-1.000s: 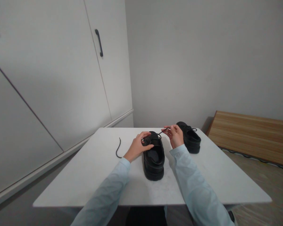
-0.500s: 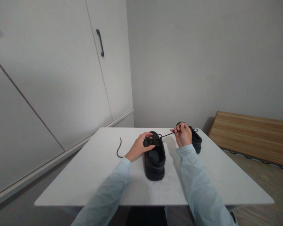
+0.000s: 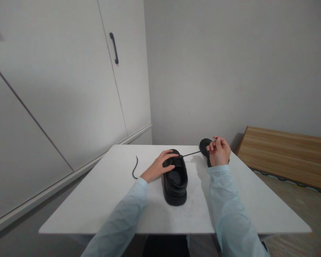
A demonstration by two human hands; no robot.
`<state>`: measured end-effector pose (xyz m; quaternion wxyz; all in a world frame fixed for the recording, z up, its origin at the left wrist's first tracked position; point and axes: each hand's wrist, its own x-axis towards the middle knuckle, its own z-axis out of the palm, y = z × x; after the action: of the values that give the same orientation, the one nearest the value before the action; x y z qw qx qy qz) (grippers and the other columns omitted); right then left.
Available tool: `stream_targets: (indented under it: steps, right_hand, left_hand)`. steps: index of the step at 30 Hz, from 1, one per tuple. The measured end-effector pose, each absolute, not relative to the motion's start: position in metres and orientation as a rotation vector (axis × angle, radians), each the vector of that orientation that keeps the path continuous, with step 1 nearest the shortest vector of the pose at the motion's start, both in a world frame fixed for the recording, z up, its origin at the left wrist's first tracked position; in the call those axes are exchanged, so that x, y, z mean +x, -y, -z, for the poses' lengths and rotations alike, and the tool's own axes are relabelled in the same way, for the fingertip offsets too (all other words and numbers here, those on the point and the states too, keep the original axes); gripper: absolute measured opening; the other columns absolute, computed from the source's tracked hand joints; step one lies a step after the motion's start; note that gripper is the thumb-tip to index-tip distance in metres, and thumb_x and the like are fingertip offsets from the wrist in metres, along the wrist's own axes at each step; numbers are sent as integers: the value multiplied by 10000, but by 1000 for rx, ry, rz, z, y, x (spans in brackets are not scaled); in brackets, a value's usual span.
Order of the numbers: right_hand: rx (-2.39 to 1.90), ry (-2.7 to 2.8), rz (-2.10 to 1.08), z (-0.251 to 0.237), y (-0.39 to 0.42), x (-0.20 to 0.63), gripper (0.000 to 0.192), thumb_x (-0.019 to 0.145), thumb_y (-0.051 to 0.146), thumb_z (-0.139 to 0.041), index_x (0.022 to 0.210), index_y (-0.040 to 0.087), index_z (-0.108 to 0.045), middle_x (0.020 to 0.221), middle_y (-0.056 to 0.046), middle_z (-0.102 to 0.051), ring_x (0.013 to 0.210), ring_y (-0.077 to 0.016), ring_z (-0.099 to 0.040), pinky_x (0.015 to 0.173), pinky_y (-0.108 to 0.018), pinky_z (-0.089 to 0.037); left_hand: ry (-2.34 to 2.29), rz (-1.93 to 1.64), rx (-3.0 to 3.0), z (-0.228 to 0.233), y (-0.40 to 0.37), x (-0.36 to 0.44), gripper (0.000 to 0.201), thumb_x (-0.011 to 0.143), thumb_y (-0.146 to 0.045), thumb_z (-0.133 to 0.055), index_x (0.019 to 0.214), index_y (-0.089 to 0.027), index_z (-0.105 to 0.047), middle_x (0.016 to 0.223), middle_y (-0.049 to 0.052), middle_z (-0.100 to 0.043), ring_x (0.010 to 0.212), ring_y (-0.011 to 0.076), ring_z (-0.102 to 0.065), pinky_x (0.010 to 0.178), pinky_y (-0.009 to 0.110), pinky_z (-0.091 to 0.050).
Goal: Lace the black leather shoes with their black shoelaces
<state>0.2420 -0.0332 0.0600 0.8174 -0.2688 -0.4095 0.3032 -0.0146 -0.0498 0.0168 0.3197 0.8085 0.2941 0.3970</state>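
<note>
A black shoe (image 3: 176, 191) stands in the middle of the white table, heel toward me, its opening facing up. My left hand (image 3: 159, 167) grips the shoe's upper from the left, fingers over the lacing and thumb by the tongue. From the lacing a thin black shoelace (image 3: 192, 154) runs taut to the right. Its far end is in the closed fingers of my right hand (image 3: 220, 151), raised above the table. A second black shoe (image 3: 204, 145) lies behind that hand, mostly hidden by it. To the left, a loose lace end (image 3: 135, 167) curves on the tabletop.
The white table (image 3: 96, 210) reaches back close to the grey wall. White cabinets (image 3: 69, 71) with dark handles line the left side. A wood-grain panel (image 3: 286, 153) leans at the right, with a dark cable (image 3: 289, 181) along its lower edge.
My right hand has moved right, drawing a longer stretch of shoelace out from the shoe. It now covers more of the second shoe. My left hand stays on the shoe, fingers slightly shifted.
</note>
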Motion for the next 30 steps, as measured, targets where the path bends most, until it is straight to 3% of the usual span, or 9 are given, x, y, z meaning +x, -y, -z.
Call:
stream_targets:
  steps: [8,13,16,19,26,30]
  right_hand:
    - [-770,1039,-404,-55,32,238,224,788,388,-599,817,170,-642,453,82,-404,377,-66,-350,369,-206,-334]
    - [-992,1283,-373,-48,29,228,232,729,377,-647,840,174,-649,623,13,-573,472,-96,-470,430,-224,-369]
    - [-1054,1421,-344,-44,28,223,217,693,389,-681,721,180,-629,642,-10,-604,590,-140,-542,541,-252,-422]
    - [-1149,1562,-332,-41,28,220,235,711,415,-658,656,188,-637,621,-22,-633,587,-157,-552,583,-276,-425]
    - [-1156,1778,-406,-38,28,217,219,776,347,-558,658,201,-671,607,-23,-666,564,-162,-566,592,-278,-406]
    - [-1147,1824,-411,-36,29,216,125,757,276,-567,790,193,-654,582,3,-630,543,-147,-536,570,-263,-392]
  left_hand:
    - [-899,-919,2359,-14,54,-6,457,850,-356,-518,1304,-379,-474,1394,53,-391,1283,284,-357,1074,466,-244]
    - [-887,-998,2361,-20,61,3,428,895,-372,-432,1323,-369,-456,1374,41,-424,1261,252,-374,1084,423,-228]
    - [-876,-1000,2400,-22,60,6,378,905,-363,-412,1267,-373,-523,1325,32,-481,1231,241,-393,1077,417,-227]
    - [-916,-1034,2440,-21,58,5,338,908,-356,-407,1180,-354,-606,1245,40,-537,1180,235,-426,1051,408,-257]
    - [-919,-1126,2417,-16,55,1,281,881,-354,-471,1036,-291,-698,1080,64,-612,1072,233,-474,991,407,-314]
    - [-897,-1154,2381,-15,54,1,260,873,-345,-490,993,-293,-715,1045,62,-626,1052,234,-478,976,404,-327]
